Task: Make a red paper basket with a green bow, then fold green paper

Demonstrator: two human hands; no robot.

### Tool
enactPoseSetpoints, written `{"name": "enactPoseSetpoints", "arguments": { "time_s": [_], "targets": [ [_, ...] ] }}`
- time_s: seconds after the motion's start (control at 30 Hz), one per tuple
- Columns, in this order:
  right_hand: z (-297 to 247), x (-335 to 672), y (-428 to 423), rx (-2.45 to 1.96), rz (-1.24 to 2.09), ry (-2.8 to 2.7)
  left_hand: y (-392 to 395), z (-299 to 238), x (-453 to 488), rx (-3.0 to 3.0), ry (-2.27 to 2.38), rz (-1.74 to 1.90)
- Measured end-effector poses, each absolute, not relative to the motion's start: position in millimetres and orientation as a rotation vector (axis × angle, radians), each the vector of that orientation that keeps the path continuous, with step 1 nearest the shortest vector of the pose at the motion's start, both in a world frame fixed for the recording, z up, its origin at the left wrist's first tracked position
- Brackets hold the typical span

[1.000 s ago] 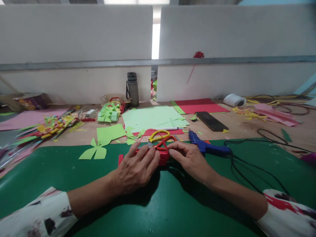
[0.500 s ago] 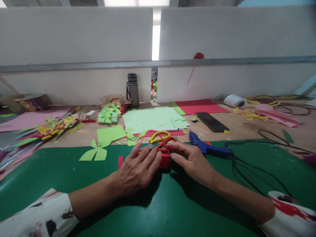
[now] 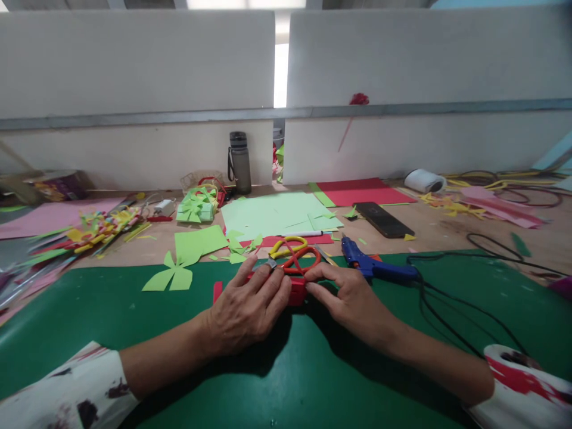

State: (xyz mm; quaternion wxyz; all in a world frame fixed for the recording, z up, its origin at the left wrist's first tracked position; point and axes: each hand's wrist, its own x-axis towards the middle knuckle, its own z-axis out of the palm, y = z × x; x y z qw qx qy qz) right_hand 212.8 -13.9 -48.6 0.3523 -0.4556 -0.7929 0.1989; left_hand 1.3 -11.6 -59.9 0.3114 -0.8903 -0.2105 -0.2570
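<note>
Covering the near part of the tabletop, a green mat carries the work. Both hands meet at its far middle over a small red paper piece. The left hand lies palm down, its grip open, with flat fingers pressing the piece's left side. The right hand has its grip closed on the right end, thumb above and fingers below. To my eye this is a holding and pressing job. It goes best with the flat hand bearing evenly while the pinch stays near the edge, so the paper does not buckle or slide on the mat. Light green sheets and a red sheet lie beyond, well apart from the hands. A blue glue gun rests just beside the right hand, and its black cord loops across the mat where a forearm could snag it. Red-handled scissors touch the piece's far side, crowding the fingertips, and a yellow-handled pair lies behind them. A green cut-out and a red strip lie to the left.
</note>
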Motion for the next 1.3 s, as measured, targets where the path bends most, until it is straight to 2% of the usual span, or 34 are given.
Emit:
{"name": "enactPoseSetpoints", "arguments": {
  "time_s": [0.23,0.4,0.5,1.3],
  "targets": [
    [-56.3,214.6,-13.2,-0.989,0.290,-2.060,-11.4,-58.5,1.8,-2.320,-0.554,-0.702],
    [-60.7,219.1,-5.5,-0.704,-0.150,-2.210,-11.5,-58.1,2.2,-2.312,-0.525,-0.696],
    [-60.3,219.7,-3.5,-0.654,-0.290,-2.266,-11.0,-60.2,2.2,-2.308,-0.503,-0.701],
    [-58.1,215.0,-4.6,-0.697,-0.330,-2.250,-14.7,-61.6,5.1,-2.411,-0.586,-0.771]
  ]
}}
